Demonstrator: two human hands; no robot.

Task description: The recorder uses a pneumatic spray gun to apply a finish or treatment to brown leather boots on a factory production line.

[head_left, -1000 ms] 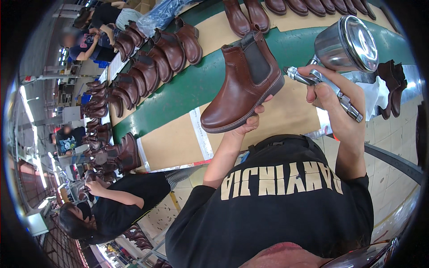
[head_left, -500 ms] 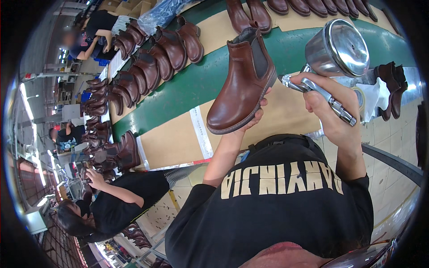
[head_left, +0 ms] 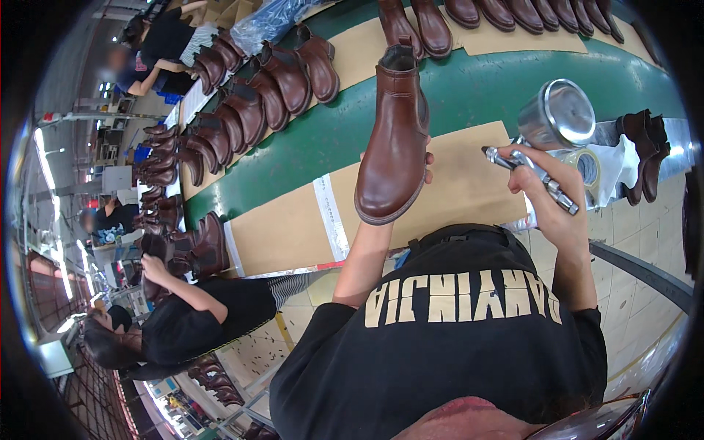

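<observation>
Head view: left hand (head_left: 422, 165) grip holds brown boot (head_left: 394, 139) raised; right hand (head_left: 539, 183) grips spray gun (head_left: 546, 139).

Left hand (head_left: 425, 163) holds brown boot (head_left: 392, 136) up; right hand (head_left: 541, 185) grips spray gun (head_left: 546, 139).

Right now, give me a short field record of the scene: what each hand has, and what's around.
left hand: holds a brown boot up from beneath, toe toward the person
right hand: grips a metal spray gun, cup on top, nozzle aimed toward the boot
surface: green belt with cardboard sheets
on belt: rows of brown boots, tape roll
nearby: seated co-worker at lower left handling boots
</observation>
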